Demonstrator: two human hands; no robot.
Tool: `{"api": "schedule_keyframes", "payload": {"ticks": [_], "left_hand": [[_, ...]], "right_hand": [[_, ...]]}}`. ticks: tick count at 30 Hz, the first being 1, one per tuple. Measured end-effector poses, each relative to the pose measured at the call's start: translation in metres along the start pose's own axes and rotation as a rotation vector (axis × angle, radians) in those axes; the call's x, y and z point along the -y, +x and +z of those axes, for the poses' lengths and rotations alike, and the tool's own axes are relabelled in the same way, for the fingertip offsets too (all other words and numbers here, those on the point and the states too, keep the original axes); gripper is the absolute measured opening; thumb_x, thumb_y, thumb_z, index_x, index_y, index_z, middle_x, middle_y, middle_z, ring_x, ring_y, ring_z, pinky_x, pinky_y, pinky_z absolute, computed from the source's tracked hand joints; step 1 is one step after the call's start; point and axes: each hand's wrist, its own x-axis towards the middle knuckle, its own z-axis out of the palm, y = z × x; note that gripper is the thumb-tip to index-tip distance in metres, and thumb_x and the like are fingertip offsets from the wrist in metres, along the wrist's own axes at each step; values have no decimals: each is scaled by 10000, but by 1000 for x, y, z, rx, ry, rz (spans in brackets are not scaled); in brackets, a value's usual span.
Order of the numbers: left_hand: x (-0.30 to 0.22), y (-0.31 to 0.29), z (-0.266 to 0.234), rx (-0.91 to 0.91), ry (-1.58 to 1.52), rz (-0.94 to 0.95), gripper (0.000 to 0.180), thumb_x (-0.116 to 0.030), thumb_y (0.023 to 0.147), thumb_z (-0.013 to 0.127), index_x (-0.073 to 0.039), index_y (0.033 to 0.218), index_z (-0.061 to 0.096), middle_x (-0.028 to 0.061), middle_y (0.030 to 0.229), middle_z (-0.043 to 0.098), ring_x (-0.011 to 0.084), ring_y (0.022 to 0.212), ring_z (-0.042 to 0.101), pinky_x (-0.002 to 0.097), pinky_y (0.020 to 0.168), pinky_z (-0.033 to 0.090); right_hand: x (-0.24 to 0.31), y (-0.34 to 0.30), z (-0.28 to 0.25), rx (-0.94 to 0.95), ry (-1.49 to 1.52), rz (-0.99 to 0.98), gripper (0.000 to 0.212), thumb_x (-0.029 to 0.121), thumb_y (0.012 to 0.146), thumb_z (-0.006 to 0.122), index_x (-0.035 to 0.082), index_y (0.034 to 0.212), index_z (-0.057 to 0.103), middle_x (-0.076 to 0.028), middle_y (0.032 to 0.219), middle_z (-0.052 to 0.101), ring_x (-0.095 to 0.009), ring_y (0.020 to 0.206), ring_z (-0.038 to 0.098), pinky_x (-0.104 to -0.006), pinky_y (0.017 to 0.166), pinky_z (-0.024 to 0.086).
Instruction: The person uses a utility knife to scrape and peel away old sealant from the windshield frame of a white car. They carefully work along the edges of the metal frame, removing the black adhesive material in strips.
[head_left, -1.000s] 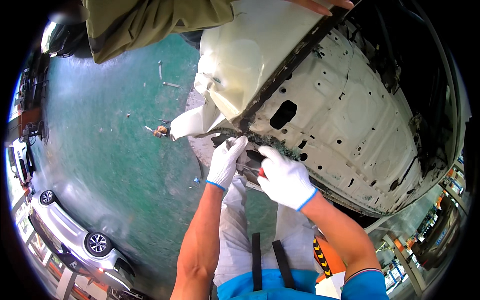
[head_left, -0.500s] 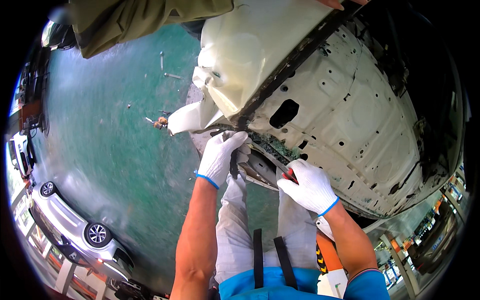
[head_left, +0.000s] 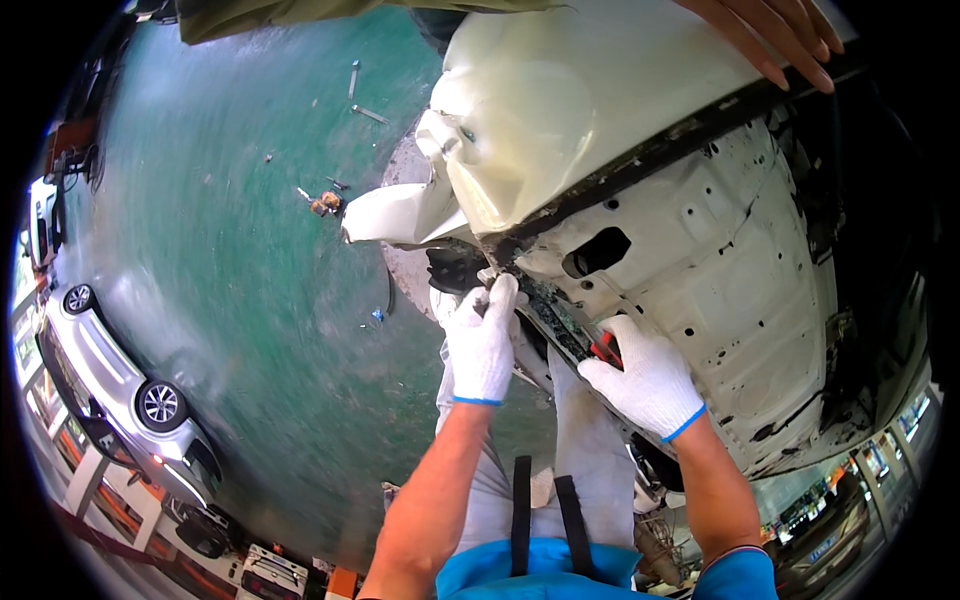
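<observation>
Leftward, green floor stretches wide beside the pale car body, crumpled at its near corner. There your left hand bends its fingers, their grip unclear; your right hand clamps a red-handled tool by the lower edge.

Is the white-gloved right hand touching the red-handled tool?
Touching: the head view shows the right hand holding the red-handled tool between thumb and fingers.

Vehicle body right, loose pieces on floor left, parked car farther left
</observation>
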Motion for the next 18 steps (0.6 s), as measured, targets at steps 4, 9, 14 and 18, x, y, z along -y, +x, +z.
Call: {"api": "schedule_keyframes", "payload": {"ticks": [4,9,14,18], "left_hand": [[11,-11,20,-120,-111,125,326,-259,1043,678,-80,779,610,-84,682,512,13,580,396,229,508,306],[14,-20,28,-183,-112,32,336,-290,1045,675,-61,803,625,-61,637,506,26,586,424,237,535,337],[29,-19,29,-185,-116,44,344,-292,1049,667,-50,808,625,-45,634,525,37,589,446,249,541,352],[35,-20,30,-190,-116,56,308,-292,1046,673,-56,849,652,-54,649,528,32,590,442,243,539,354]], "right_hand": [[17,10,-24,27,-74,-89,335,246,871,663,71,1152,611,-200,992,703,-423,897,684,-511,792,536],[33,32,-45,4,-243,-306,297,201,902,633,87,1174,593,-193,954,688,-416,853,678,-514,739,529],[53,45,-58,23,-592,-387,285,224,918,655,99,1167,597,-151,901,680,-372,787,694,-495,670,535],[73,57,-57,59,-803,-353,232,254,908,682,78,1035,600,-130,867,692,-359,741,704,-483,634,538]]}}
